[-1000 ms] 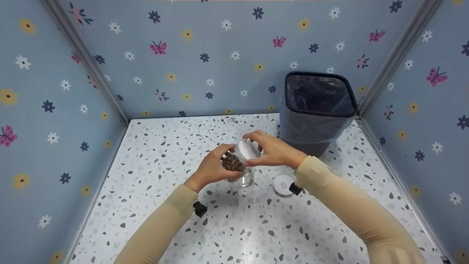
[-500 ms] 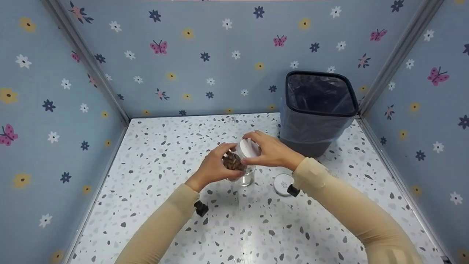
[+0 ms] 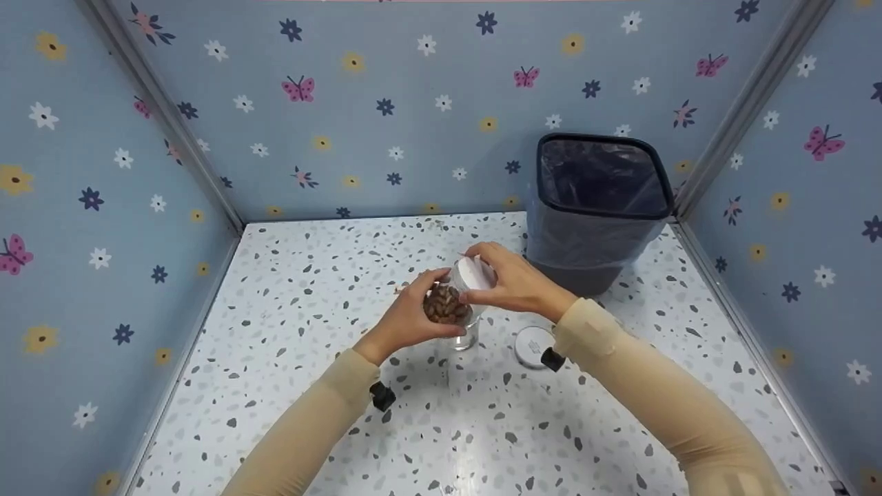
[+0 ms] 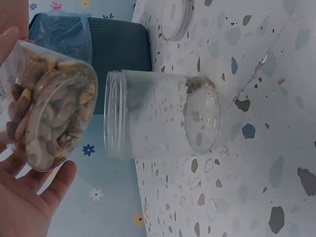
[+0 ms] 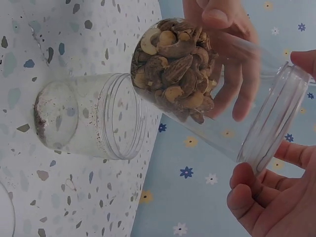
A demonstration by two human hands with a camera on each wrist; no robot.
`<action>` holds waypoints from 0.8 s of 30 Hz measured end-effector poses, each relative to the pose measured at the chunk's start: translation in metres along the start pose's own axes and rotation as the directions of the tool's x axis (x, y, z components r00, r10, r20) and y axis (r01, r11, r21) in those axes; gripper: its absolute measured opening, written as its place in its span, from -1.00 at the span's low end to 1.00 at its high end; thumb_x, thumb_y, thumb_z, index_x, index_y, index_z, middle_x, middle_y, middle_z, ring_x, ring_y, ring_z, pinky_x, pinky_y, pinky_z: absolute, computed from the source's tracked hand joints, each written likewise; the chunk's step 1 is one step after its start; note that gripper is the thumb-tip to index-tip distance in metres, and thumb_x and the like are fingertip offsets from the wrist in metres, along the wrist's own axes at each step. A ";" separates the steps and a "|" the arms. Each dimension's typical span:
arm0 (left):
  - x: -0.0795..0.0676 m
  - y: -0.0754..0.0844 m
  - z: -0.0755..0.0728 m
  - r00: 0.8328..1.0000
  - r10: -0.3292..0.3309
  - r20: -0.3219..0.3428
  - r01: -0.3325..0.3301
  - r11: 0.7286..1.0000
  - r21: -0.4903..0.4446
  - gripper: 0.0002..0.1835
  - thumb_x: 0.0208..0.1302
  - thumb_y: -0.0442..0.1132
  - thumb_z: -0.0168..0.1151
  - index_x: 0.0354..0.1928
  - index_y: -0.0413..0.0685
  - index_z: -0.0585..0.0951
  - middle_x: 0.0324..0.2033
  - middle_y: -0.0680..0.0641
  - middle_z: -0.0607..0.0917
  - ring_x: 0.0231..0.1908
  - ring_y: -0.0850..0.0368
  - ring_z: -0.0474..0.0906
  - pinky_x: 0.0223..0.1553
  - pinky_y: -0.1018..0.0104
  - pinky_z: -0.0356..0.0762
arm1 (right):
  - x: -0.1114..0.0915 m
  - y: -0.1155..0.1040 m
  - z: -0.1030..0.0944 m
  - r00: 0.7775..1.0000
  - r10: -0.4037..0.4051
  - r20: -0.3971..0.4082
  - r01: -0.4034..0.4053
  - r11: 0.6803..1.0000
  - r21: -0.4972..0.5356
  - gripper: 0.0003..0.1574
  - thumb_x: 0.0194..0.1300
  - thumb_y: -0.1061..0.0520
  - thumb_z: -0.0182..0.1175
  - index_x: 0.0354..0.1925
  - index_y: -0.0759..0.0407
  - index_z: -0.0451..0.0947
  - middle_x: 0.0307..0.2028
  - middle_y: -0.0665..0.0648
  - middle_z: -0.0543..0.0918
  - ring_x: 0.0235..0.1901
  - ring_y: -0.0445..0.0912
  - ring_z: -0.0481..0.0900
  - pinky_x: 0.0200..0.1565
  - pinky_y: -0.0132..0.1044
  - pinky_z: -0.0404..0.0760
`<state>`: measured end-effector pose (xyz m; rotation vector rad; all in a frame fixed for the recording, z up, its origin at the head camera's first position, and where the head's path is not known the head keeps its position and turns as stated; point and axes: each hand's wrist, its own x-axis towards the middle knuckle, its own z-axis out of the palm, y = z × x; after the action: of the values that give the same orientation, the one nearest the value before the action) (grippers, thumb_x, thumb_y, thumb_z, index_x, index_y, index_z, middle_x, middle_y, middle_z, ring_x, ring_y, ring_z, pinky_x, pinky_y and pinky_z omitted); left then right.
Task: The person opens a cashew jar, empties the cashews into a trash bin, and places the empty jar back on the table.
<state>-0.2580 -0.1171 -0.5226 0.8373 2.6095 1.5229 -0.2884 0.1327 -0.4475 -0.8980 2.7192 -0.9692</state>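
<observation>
My left hand [image 3: 406,317] holds the body of a clear plastic jar of nuts [image 3: 446,305], fingers on one side and thumb on the other. The jar is tilted, and shelled nuts [image 5: 173,74], cashews and almonds among them, lie piled at its bottom end. My right hand [image 3: 524,284] grips the jar's lid [image 3: 475,274], fingertips around its rim. Beneath them a second see-through jar [image 4: 153,113] stands upright and uncovered on the table, partly hidden in the head view. Brown crumbs [image 5: 42,118] cling inside its base.
A round white lid [image 3: 530,344] lies flat on the speckled table [image 3: 310,275], right of the standing jar. At the back right stands a lined waste bin [image 3: 586,241]. Flower-patterned walls [image 3: 386,138] enclose the table on three sides.
Both hands and the jar of nuts have shifted slightly to the right. The jar has turned, so more of the nuts face the head camera. The standing jar and loose lid stay put.
</observation>
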 end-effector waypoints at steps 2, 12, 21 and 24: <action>0.000 0.000 0.003 1.000 -0.007 0.003 0.007 1.000 -0.003 0.14 0.04 0.01 0.78 0.63 -0.04 0.34 0.42 -0.18 0.55 0.33 -0.08 0.58 0.39 -0.05 0.63 | -0.001 0.001 0.000 1.000 0.003 -0.015 -0.002 1.000 0.016 -0.06 0.16 -0.30 0.43 0.39 0.07 0.45 0.27 0.21 0.63 0.15 0.13 0.61 0.09 0.09 0.72; 0.004 0.002 0.014 0.998 0.006 -0.058 -0.006 1.000 0.002 0.12 0.05 -0.04 0.78 0.61 -0.14 0.35 0.32 -0.21 0.63 0.21 -0.09 0.65 0.28 -0.02 0.70 | -0.007 0.003 0.004 0.995 0.017 -0.097 -0.013 0.999 0.047 -0.09 0.26 -0.26 0.37 0.42 0.13 0.44 0.28 0.22 0.61 0.10 0.14 0.61 0.13 0.13 0.69; 0.006 0.005 0.020 0.991 0.019 -0.133 -0.009 0.997 0.073 0.05 0.07 -0.01 0.74 0.57 -0.13 0.42 0.25 -0.23 0.71 0.13 -0.10 0.71 0.15 -0.02 0.77 | -0.007 -0.005 0.011 0.982 0.020 -0.189 -0.045 0.990 -0.133 -0.15 0.40 -0.42 0.19 0.46 -0.06 0.44 0.14 0.22 0.64 -0.17 0.15 0.63 -0.12 0.10 0.69; 0.005 0.004 0.021 0.989 0.019 -0.148 -0.006 0.996 0.090 0.06 0.08 0.02 0.74 0.57 -0.14 0.42 0.23 -0.23 0.72 0.11 -0.08 0.73 0.13 0.01 0.79 | -0.006 -0.007 0.013 0.979 0.035 -0.203 -0.067 0.986 -0.151 -0.17 0.43 -0.46 0.15 0.45 -0.08 0.47 0.10 0.22 0.64 -0.20 0.15 0.63 -0.15 0.09 0.69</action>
<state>-0.2547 -0.0960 -0.5294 0.7762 2.8018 1.5392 -0.2761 0.1245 -0.4538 -0.7886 3.0078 -0.8905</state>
